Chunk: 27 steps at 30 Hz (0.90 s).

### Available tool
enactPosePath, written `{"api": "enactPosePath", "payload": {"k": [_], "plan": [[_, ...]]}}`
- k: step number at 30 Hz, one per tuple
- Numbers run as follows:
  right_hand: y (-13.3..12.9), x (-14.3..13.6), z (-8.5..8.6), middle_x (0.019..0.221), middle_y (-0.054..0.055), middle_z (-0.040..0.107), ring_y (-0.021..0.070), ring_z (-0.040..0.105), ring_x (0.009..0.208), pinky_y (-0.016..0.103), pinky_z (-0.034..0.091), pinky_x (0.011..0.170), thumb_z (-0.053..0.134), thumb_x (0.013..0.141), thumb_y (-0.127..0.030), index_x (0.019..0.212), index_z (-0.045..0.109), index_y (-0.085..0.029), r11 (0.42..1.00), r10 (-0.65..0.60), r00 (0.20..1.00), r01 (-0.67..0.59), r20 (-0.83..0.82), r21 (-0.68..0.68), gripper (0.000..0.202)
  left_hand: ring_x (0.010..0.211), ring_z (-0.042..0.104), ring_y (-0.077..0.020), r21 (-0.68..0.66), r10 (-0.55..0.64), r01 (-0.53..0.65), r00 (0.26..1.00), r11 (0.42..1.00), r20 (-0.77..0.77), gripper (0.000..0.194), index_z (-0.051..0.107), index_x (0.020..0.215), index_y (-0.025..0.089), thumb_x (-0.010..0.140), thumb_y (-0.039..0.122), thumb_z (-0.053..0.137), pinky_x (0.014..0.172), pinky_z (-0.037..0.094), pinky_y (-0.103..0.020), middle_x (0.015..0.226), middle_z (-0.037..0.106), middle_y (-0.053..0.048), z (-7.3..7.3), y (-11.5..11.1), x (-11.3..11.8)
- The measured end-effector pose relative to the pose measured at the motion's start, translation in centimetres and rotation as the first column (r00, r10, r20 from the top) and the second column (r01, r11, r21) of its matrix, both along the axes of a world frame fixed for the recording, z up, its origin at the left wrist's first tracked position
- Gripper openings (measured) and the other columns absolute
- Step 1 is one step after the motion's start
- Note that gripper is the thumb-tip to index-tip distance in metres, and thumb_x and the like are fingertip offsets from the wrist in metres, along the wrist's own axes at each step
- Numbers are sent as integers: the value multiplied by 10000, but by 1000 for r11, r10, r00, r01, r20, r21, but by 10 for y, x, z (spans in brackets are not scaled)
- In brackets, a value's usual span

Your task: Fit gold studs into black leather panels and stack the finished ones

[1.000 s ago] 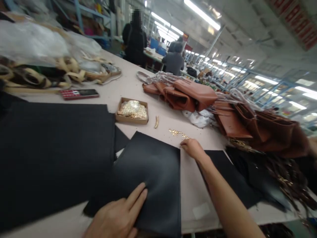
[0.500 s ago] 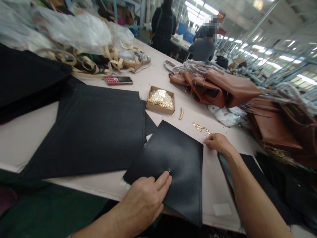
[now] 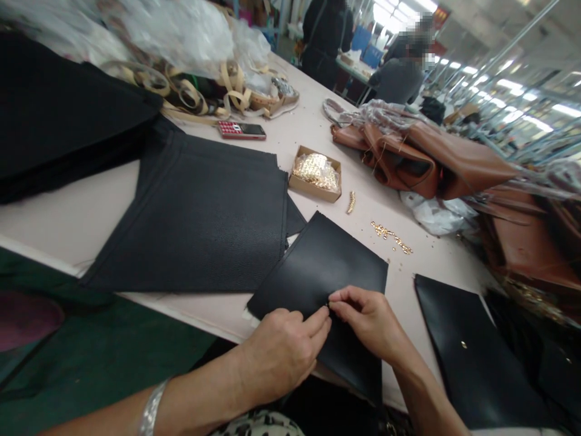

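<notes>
A smooth black panel (image 3: 336,254) lies at the table's front edge. My left hand (image 3: 290,342) rests on it, index and middle fingers stretched out together, their tips at a tiny metal piece near its middle. From the right, my right hand (image 3: 363,315) meets those fingertips, thumb and index finger pinched on something too small to make out. Loose gold pieces (image 3: 391,236) are scattered behind the panel, beside a short gold stack (image 3: 351,202) and a cardboard box (image 3: 315,191) of bagged gold pieces. Another black panel (image 3: 472,339) with a gold fitting lies at the right.
Large black panels (image 3: 204,218) spread across the left, below a phone (image 3: 242,130), straps and plastic bags (image 3: 177,36). Brown leather bags (image 3: 458,151) are heaped at the back right. Two people (image 3: 324,42) are in the background.
My right hand has moved from the loose gold pieces to my left fingertips on the panel. The view has shifted, showing more of the right-hand panel and its gold fitting.
</notes>
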State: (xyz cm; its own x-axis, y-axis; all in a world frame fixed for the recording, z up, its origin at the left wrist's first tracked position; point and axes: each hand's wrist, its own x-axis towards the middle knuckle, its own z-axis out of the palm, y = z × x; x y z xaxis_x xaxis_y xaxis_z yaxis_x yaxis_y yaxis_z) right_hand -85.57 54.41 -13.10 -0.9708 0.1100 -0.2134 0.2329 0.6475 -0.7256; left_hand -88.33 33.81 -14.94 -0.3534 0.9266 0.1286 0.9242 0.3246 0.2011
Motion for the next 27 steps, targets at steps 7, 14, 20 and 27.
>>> {"api": "enactPosePath", "payload": {"k": [7,14,20,27], "plan": [[-11,-8,11,831,-2,764,173,696,777,267,471,712,596,845,-231,811,746,-245,982,76,995,-86,65,165,155,759,619,-195,37,-6,6,1000,999,0,362,538,1277,142,942,270,495,575,495,-376,1310,612,-47,-2,-1,0],[-13,-18,18,767,7,750,173,668,698,267,445,642,603,820,-241,785,735,-239,959,106,985,-138,139,246,137,749,612,-187,77,-8,8,1000,997,0,387,524,1302,133,936,258,503,561,461,-369,1272,625,-70,-7,-1,0],[-7,-29,16,599,-9,665,136,595,556,229,397,514,622,784,-229,727,690,-215,978,84,956,-134,281,161,90,712,602,-176,83,-2,1,1000,997,12,407,519,1338,120,950,224,455,533,435,-357,1258,647,-69,-11,-1,-1],[-6,-47,22,540,-46,614,99,584,515,190,361,477,738,723,-240,722,663,-190,991,16,904,-72,428,115,90,755,653,-198,47,-39,39,999,998,-17,443,582,1321,139,902,139,437,619,516,-355,1348,628,-86,-16,-2,-4]]}}
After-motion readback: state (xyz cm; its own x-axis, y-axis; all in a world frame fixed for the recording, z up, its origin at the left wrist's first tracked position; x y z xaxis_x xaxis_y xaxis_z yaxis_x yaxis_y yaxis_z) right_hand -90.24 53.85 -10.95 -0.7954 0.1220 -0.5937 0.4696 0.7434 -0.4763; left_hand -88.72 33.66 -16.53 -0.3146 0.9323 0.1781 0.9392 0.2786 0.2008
